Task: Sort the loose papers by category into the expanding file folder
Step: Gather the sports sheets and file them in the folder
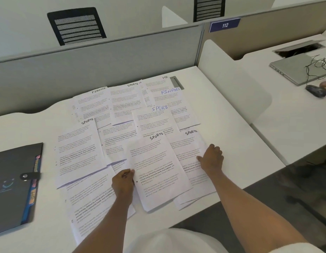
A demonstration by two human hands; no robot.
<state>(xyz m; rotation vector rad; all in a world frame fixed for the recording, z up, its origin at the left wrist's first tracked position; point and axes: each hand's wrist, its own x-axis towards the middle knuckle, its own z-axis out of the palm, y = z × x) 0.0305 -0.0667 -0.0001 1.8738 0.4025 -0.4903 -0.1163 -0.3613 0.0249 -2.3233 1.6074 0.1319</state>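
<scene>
Pinching the light, floppy SPORTS sheet (155, 172) by its edge (best hold), left hand (122, 181) sits apart from right hand (211, 157), touching the neighbouring sheet (191, 143), grip unclear; folder (16, 179) lies beyond the left hand.

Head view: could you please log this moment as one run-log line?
left hand pinches centre SPORTS sheet | right hand touches right SPORTS sheet, grip unclear | expanding file folder closed, untouched

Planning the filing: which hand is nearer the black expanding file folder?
Left. The left hand pinches a white SPORTS sheet right of the black expanding folder; the right hand rests farther right.
</scene>
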